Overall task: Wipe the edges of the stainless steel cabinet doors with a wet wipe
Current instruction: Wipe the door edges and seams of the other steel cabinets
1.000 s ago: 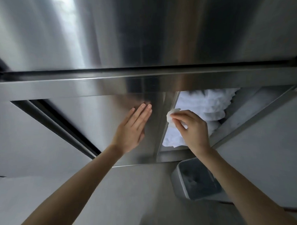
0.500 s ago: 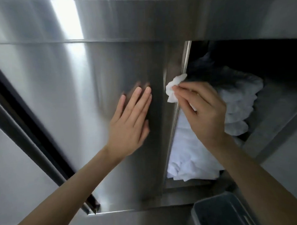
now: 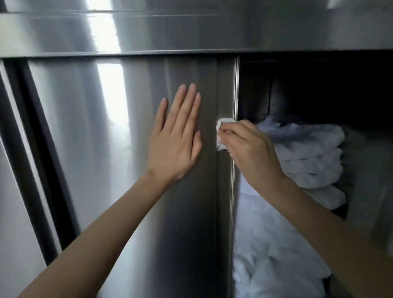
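Left hand (image 3: 176, 139): I see it spread flat on the door (image 3: 115, 151).
Right hand (image 3: 250, 150): pinching the wipe (image 3: 221, 134) against the door's right edge.
Inside: white cloths (image 3: 307, 154), stacked.

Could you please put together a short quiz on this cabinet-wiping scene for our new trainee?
1. True or false: the left hand lies flat, fingers straight, on the face of the stainless steel cabinet door.
2. What does the right hand pinch? A. a wet wipe B. a sponge C. a spray bottle
3. Fill in: the wet wipe is pressed against the door's right vertical ____, beside the stack of folded white cloths.
Key: 1 true; 2 A; 3 edge.
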